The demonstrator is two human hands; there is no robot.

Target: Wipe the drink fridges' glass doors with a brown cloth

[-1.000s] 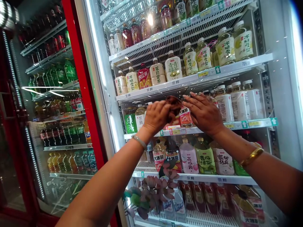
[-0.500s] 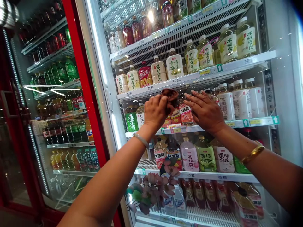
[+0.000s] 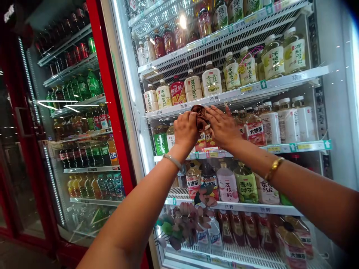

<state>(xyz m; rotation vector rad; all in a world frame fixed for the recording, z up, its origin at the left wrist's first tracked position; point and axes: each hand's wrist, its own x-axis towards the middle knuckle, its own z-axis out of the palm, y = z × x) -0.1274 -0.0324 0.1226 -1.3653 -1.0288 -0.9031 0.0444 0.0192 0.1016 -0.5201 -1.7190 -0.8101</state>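
A crumpled brown cloth is bunched up in front of the glass door of a drinks cooler. My left hand grips the cloth from its left side, fingers curled. On the cloth's right side, my right hand touches it, its fingers partly spread and slightly blurred, with nothing seen in it. Both hands are raised at the height of a shelf of red-labelled tea bottles. A pale bangle is on the left wrist and a gold bracelet on the right.
Bottles stand on several white shelves behind the glass. A red door frame rises at the left, with another drinks cooler beyond it. Flower shapes show low on the glass.
My right hand has moved left and now meets the cloth, where before it was apart from it. My left hand still holds the cloth. The view has shifted slightly.
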